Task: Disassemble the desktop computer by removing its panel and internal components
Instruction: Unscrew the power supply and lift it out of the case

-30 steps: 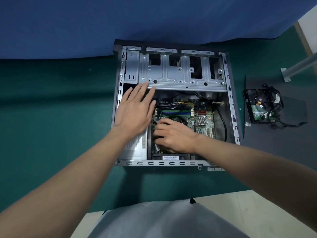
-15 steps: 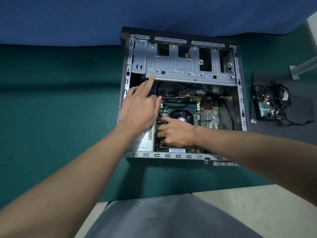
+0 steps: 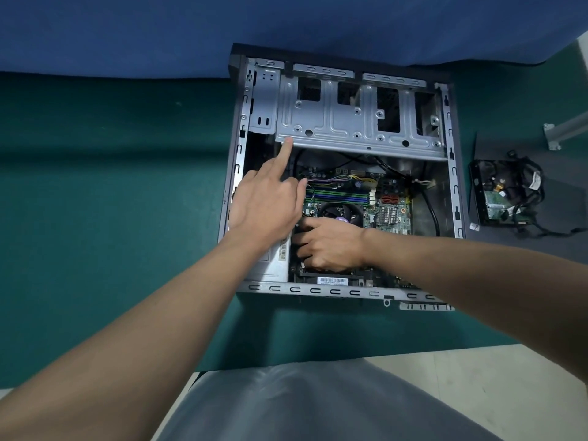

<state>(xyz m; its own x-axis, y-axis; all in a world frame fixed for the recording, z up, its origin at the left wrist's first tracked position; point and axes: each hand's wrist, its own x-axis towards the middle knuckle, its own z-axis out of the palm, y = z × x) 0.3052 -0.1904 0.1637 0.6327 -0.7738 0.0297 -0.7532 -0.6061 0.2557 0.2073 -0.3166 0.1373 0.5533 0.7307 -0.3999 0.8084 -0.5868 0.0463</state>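
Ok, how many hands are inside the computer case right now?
2. The left hand is over the left of the computer case, index fingertip on the drive cage edge; the right hand is nearer, fingers curled on the CPU cooler.

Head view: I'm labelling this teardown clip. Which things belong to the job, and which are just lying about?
In the job: case, drive cage, motherboard, fan gripped by the right hand, left hand touching the cage.
Lying about: drive with cables, dark panel under it, metal bar.
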